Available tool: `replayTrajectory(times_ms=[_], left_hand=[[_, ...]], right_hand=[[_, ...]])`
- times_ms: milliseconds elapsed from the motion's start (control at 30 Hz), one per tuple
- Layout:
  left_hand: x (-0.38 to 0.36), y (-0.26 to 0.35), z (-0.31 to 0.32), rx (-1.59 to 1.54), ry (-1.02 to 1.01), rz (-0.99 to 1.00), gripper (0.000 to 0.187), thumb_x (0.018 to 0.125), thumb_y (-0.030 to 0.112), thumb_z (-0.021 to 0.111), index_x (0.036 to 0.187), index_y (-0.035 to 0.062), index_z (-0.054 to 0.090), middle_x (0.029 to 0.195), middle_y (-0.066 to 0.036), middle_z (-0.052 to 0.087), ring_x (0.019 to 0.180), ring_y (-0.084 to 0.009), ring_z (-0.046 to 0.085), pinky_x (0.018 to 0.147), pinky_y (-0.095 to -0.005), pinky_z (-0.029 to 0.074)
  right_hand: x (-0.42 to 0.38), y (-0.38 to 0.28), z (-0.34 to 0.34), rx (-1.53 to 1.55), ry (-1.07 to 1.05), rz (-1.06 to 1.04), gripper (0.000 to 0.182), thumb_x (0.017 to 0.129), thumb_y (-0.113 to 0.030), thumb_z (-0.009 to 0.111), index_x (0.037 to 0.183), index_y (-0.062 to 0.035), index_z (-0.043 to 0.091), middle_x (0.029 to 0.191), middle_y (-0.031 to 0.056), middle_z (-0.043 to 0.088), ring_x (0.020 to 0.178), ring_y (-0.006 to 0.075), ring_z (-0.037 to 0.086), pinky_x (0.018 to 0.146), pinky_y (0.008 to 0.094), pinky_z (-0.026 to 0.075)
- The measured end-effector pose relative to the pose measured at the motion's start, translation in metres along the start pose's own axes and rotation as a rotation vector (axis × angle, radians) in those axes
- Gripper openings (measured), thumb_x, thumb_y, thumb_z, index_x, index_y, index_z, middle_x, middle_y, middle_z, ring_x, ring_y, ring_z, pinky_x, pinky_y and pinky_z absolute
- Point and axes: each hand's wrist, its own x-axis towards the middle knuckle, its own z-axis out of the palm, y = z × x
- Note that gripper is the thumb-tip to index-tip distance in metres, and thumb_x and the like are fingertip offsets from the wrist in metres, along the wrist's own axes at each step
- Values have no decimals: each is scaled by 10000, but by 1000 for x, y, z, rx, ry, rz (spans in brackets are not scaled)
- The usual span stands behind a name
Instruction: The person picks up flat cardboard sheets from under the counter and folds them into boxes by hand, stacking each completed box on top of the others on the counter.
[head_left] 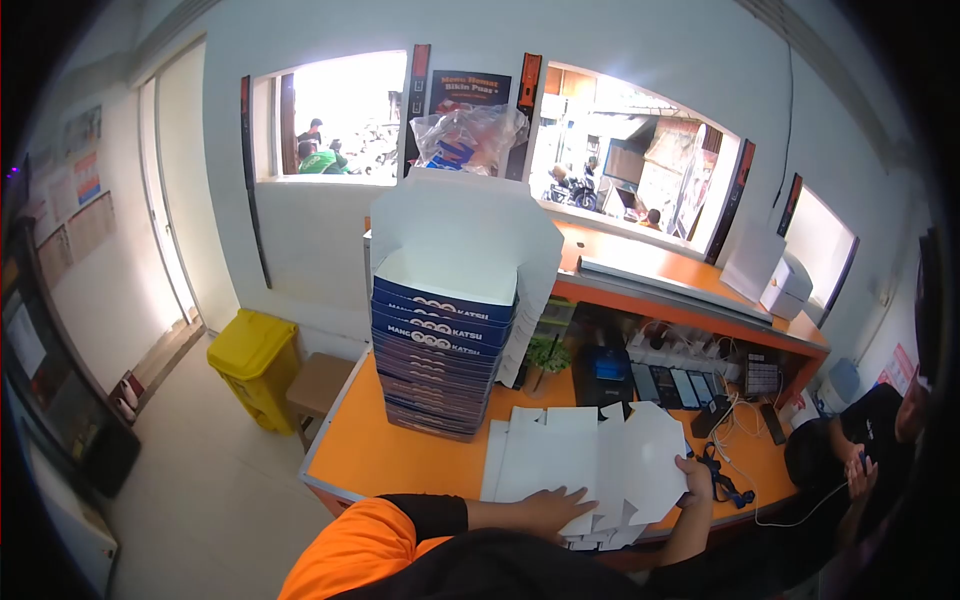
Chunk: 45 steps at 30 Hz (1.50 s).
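Flat white cardboard box blanks (555, 445) lie piled on the orange desk in front of me. My left hand (555, 510) rests on the near edge of the pile, fingers stretched out over the cardboard. At the right side, my right hand (697, 480) has its fingers closed on the edge of the top box blank (652, 460). To the left of the pile rises a tall stack of folded blue boxes (435, 350), nested in each other, with white insides and raised lids.
The orange desk (340, 455) also holds several phones (685, 388), cables, a black strap (735, 490) and a small plant (547, 355). A yellow bin (255, 365) and a brown stool (328, 382) stand left. Another person (865, 440) sits at the right.
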Motion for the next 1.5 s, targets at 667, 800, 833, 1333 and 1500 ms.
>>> replayTrajectory(times_ms=[667, 800, 833, 1333, 1500], left_hand=[[46, 22, -110, -2072, 542, 50, 599, 825, 3, 532, 1339, 169, 274, 1182, -82, 469, 1085, -203, 489, 898, -387, 448], [55, 18, -103, -2106, 415, 194, 306, 881, 133, 512, 1178, 123, 439, 1052, -37, 557, 993, -156, 556, 851, -332, 476], [58, 14, -101, -2113, 380, 191, 274, 891, 167, 497, 1158, 125, 451, 1040, -31, 562, 979, -150, 560, 836, -325, 478], [16, -5, -103, -1499, -199, 211, 468, 778, 54, 554, 1211, -25, 397, 948, -72, 598, 750, -129, 618, 580, -192, 503], [10, 9, -71, -1948, -448, 389, 537, 714, 26, 598, 1204, -53, 394, 1069, -122, 565, 927, -148, 587, 806, -263, 478]], right_hand=[[-92, 18, 145, -810, 239, -1448, 360, 812, -35, 469, 1166, 30, 465, 1230, 227, 455, 1165, 392, 404, 965, 472, 312], [-100, 6, 153, -1079, 217, -1447, 296, 811, -45, 462, 1089, 33, 525, 1166, 196, 515, 1117, 405, 432, 945, 471, 321], [-100, 8, 149, -1020, 126, -1418, 282, 816, -55, 461, 1073, 32, 538, 1161, 193, 519, 1115, 407, 432, 943, 472, 320], [-120, -8, 138, -684, -40, -1200, 422, 834, -266, 507, 1139, 26, 509, 1098, 214, 536, 771, 314, 580, 681, 323, 464], [-134, -52, 170, -1325, -12, -916, 275, 762, -117, 582, 1015, -9, 561, 930, 168, 578, 792, 327, 585, 666, 339, 470]])
